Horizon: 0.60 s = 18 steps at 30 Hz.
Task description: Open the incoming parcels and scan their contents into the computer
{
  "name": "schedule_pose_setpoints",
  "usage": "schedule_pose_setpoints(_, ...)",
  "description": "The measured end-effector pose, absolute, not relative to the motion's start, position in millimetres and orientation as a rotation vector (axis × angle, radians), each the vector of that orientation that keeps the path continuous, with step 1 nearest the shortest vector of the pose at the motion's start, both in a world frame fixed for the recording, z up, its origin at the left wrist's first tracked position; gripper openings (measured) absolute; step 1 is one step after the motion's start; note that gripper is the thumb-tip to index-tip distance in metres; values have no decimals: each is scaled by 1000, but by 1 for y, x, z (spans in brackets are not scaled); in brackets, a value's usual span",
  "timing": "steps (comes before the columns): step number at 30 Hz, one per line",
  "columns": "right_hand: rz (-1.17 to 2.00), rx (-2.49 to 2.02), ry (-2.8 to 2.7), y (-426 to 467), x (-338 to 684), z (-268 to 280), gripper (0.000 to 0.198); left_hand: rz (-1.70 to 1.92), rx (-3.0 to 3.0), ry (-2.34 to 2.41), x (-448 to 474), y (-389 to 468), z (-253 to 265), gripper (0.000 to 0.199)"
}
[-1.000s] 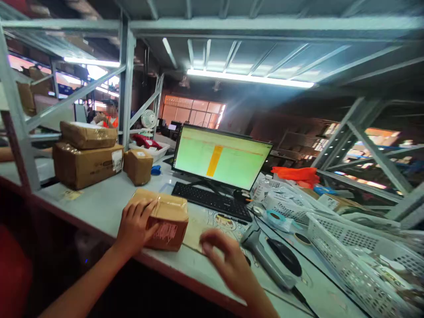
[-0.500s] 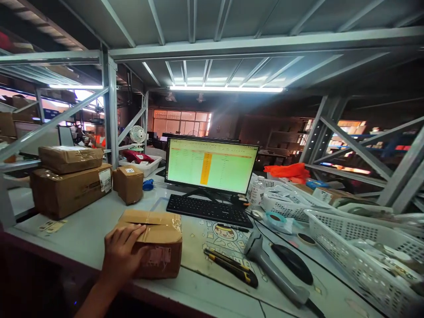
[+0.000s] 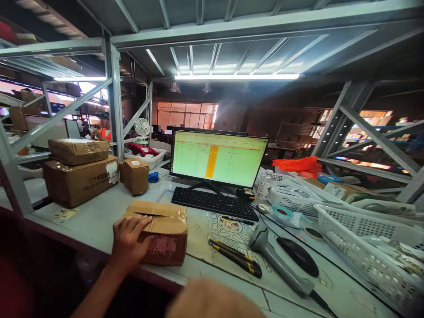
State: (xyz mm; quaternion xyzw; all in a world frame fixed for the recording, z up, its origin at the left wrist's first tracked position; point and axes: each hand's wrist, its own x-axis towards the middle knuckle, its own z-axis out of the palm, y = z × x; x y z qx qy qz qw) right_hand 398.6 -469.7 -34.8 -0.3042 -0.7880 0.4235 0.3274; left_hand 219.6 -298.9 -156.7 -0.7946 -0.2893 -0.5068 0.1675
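A taped cardboard box sits near the front edge of the desk, with a torn label on its front side and a dark slit along its top. My left hand grips its left end, fingers over the top and thumb against the front. Low in the picture my right hand is smeared by motion; its fingers cannot be made out. Just beyond it lie a black and yellow utility knife and a grey barcode scanner.
Behind the box stand a keyboard and a lit monitor. Other cardboard boxes are stacked at the left. A black mouse, a tape roll and white plastic baskets occupy the right side.
My right hand has come into view at the bottom. The left hand keeps its hold on the box. The whole view has shifted slightly, with desk items appearing farther right and higher.
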Motion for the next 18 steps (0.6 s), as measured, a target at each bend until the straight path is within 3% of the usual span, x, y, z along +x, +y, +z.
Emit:
schedule_pose_setpoints(4, 616, -1115, -1988, -398, 413, -6, 36, -1428, -2284, -855, 217, -301, -152, 21)
schedule_pose_setpoints(7, 130, -1512, -2205, -345, 418, -14, 54, -1430, -2320, -860, 216, -301, -151, 23)
schedule_pose_setpoints(14, -126, -1671, -2406, -317, 414, -34, 40, -1483, -2355, -916, 219, -302, -146, 21)
schedule_pose_setpoints(18, -195, -1937, -2227, -301, 421, -20, 48, -1432, -2360, -951, 218, -311, -144, 20)
